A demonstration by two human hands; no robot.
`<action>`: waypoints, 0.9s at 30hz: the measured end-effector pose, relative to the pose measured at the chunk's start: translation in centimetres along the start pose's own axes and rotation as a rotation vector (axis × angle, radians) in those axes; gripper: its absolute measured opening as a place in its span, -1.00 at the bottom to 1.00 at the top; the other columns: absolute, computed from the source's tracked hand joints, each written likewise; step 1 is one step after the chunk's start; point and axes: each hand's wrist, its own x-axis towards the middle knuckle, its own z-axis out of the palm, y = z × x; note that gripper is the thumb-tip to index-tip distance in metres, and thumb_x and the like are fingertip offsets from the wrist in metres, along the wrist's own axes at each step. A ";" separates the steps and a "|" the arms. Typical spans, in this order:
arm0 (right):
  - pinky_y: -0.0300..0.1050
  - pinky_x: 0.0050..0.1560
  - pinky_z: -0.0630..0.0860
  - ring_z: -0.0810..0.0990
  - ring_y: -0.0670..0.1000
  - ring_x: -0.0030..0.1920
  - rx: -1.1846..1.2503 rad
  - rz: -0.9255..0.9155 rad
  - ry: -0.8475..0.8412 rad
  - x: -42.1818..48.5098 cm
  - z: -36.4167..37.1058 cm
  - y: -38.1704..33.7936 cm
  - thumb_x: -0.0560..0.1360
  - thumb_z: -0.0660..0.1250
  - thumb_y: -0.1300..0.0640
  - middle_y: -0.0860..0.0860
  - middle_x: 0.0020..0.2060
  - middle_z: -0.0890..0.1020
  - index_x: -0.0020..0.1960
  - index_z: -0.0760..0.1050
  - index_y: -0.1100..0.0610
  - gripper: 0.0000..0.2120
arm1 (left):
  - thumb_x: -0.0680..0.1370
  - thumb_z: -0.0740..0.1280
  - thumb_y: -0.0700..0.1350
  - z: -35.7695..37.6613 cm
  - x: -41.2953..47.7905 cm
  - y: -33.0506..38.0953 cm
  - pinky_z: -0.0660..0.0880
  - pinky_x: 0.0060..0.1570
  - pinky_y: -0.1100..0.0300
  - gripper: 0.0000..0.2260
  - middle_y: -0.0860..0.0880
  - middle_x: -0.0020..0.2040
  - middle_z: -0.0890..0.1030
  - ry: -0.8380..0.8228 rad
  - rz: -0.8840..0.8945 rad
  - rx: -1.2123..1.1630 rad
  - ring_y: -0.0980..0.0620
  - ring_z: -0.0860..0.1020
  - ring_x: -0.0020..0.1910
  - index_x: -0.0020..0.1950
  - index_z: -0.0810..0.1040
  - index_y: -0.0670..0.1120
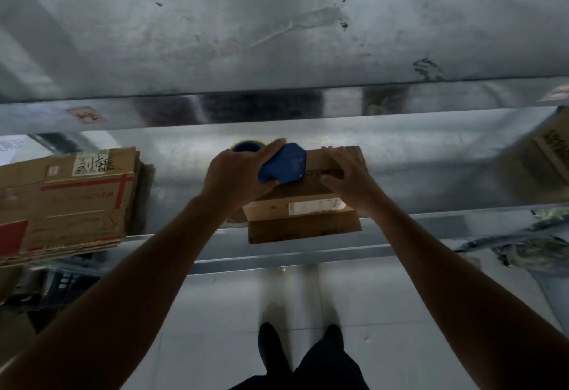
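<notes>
1. Head view, grips: the left hand (237,174) is clenched round a blue tape dispenser (283,163), thumb over its top. The right hand (348,171) grips nothing; its fingers lie flat on the lid of the cardboard box (301,214), pinning it.
2. The dispenser sits on the lid between the two hands, towards the lid's left end. The box lies under both hands on the metal shelf (431,158), close to its front edge.
3. Progress, as a judgement: the flaps are down and the box is shut. The sealing pass looks to be at its start. No laid tape strip can be made out right of the dispenser, as the picture is too blurred. Left to do: run the tape across to the right hand's side, cut it, press it down.
4. Containers: the box is closed, its contents hidden. The blue-yellow ring (248,144) just behind the left hand is probably the tape roll; it is mostly hidden.
5. Well left of the left hand is a stack of flattened cartons (67,198), holding nothing. Far right of the right hand is another carton (551,149), contents not visible.
</notes>
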 end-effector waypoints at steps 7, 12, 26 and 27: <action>-0.56 -0.05 0.40 0.54 -0.16 0.12 0.165 -0.101 0.001 0.6 -1.8 -0.9 0.67 0.27 0.12 0.00 0.24 0.62 0.42 0.52 0.10 -0.67 | 0.42 0.44 0.28 0.8 0.4 -1.0 0.61 -0.13 0.01 -0.24 -0.11 0.05 0.69 0.041 0.094 -0.055 -0.11 0.66 -0.17 0.55 0.29 0.08; -0.05 0.18 0.63 0.64 -0.08 0.16 0.207 -0.184 -0.109 1.5 -0.4 -0.8 0.60 0.37 0.15 -0.07 0.18 0.67 0.48 0.44 -0.05 -0.53 | 0.44 0.34 0.31 1.2 0.4 -1.6 0.61 -0.11 0.00 -0.28 -0.13 0.05 0.70 0.033 0.162 -0.050 -0.11 0.66 -0.17 0.53 0.32 0.06; -0.37 -0.07 0.52 0.65 -0.21 -0.14 0.245 -0.227 -0.029 2.1 0.3 -0.4 0.55 0.45 0.15 -0.25 -0.19 0.67 0.06 0.73 0.03 -0.87 | 0.42 0.35 0.28 0.8 0.7 -2.4 0.55 -0.10 0.07 -0.29 -0.10 0.00 0.71 0.025 0.329 -0.072 -0.05 0.66 -0.22 0.50 0.38 0.00; -0.37 -0.08 0.51 0.64 -0.22 -0.15 0.242 -0.231 -0.027 2.1 0.2 -0.4 0.56 0.43 0.12 -0.26 -0.19 0.66 0.07 0.72 0.04 -0.88 | 0.41 0.36 0.27 0.9 0.7 -2.4 0.55 -0.09 0.07 -0.29 -0.10 0.01 0.71 0.025 0.330 -0.072 -0.05 0.66 -0.22 0.50 0.39 -0.01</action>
